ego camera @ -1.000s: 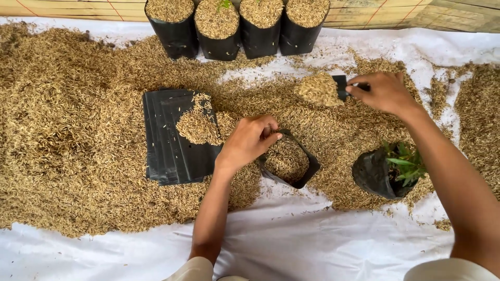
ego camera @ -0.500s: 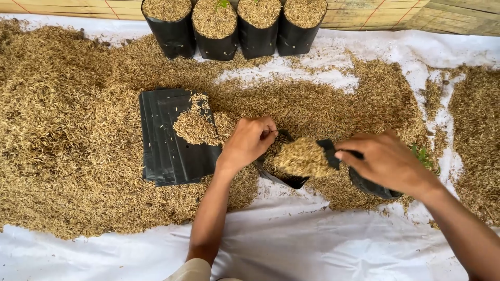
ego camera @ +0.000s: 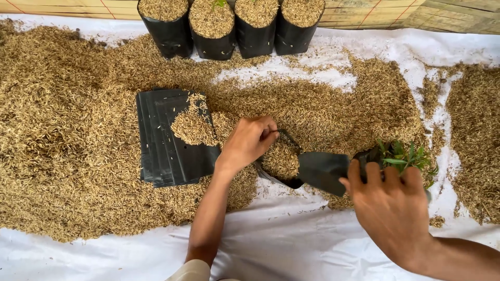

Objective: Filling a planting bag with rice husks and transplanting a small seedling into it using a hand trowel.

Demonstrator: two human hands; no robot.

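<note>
My left hand (ego camera: pixel 249 141) pinches the rim of a small black grow bag (ego camera: pixel 272 179) and holds its mouth apart; the bag lies in the husks and is nearly full of rice husks (ego camera: pixel 281 160). My right hand (ego camera: pixel 391 208) grips a black scoop (ego camera: pixel 323 171), its handle hidden under my fingers. The scoop's blade rests at the bag's mouth and looks bare. Just behind my right hand stands another black bag holding a green seedling (ego camera: pixel 403 156).
A stack of flat black bags (ego camera: pixel 164 151) lies left of my left hand, with a heap of husks on it. Several filled bags (ego camera: pixel 213 31) stand in a row at the back. Loose husks (ego camera: pixel 67 130) cover a white sheet (ego camera: pixel 291 244).
My right hand carried a heaped scoop of husks from the far right to the bag and emptied it in. My left hand stayed on the rim.
</note>
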